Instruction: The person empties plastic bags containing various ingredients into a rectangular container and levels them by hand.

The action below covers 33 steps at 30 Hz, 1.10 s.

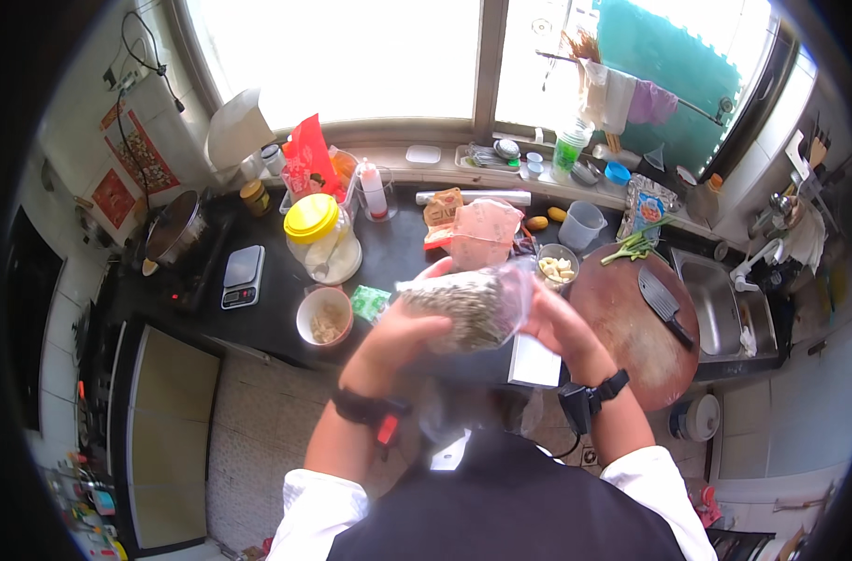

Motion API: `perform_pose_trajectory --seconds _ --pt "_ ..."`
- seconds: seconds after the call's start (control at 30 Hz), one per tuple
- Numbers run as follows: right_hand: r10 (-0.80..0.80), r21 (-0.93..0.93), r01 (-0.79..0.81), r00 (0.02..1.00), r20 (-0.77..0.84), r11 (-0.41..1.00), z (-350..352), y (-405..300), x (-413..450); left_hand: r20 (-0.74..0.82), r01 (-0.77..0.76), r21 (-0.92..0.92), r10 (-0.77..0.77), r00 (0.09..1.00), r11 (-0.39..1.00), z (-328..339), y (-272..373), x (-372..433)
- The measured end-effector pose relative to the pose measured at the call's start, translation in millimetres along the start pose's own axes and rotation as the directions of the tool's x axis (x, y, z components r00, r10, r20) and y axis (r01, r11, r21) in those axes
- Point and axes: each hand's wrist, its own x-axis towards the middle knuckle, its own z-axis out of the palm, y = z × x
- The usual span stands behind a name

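A clear plastic bag of small greenish-grey grains or seeds (461, 308) is held up over the front of the black counter, slightly blurred. My left hand (401, 333) grips its left end, thumb across the near side. At the bag's right end, my right hand (556, 319) holds the loose clear plastic. Below and left of the bag are a green-and-white packet (370, 301) and a bowl with pale shredded or minced food (328, 319). Just beyond my right hand is a bowl of peeled garlic cloves (558, 266). A white box-like object (535, 361) sits under my right wrist.
A round chopping board (629, 336) bears a cleaver (661, 301) and spring onions (633, 245), beside a steel sink (710, 301). Leftward are a yellow-lidded jar (321, 238), a digital scale (242, 277) and a pot (177, 228). Pink and brown packages (485, 228) lie behind the bag.
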Motion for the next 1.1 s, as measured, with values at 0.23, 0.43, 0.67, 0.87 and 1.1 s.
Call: perform_pose_trajectory --seconds 0.23,0.43,0.67,0.87,1.1 --pt "0.017 0.384 -0.081 0.986 0.167 0.92 -8.4 64.8 6.3 -0.173 0.076 0.492 0.012 0.985 0.867 22.4 39.4 24.2" --pt "-0.119 0.053 0.135 0.965 -0.234 0.989 29.5 20.8 32.8 -0.173 0.184 0.05 -0.173 0.97 0.982 -35.0 -8.4 -10.9" --pt "-0.145 -0.293 0.085 0.971 -0.192 0.952 42.7 -7.2 23.4 -0.048 0.057 -0.468 -0.089 0.995 0.882 -32.5 -65.1 -12.0" --pt "-0.017 0.004 0.017 1.0 -0.023 1.0 -1.6 22.5 7.8 -0.254 0.002 0.084 0.02 0.967 0.996 -17.2 -25.3 5.6" --pt "-0.041 0.324 0.047 0.999 -0.026 0.945 9.8 37.4 17.4 -0.313 -0.065 0.158 0.113 0.943 0.985 -6.8 -3.9 15.8"
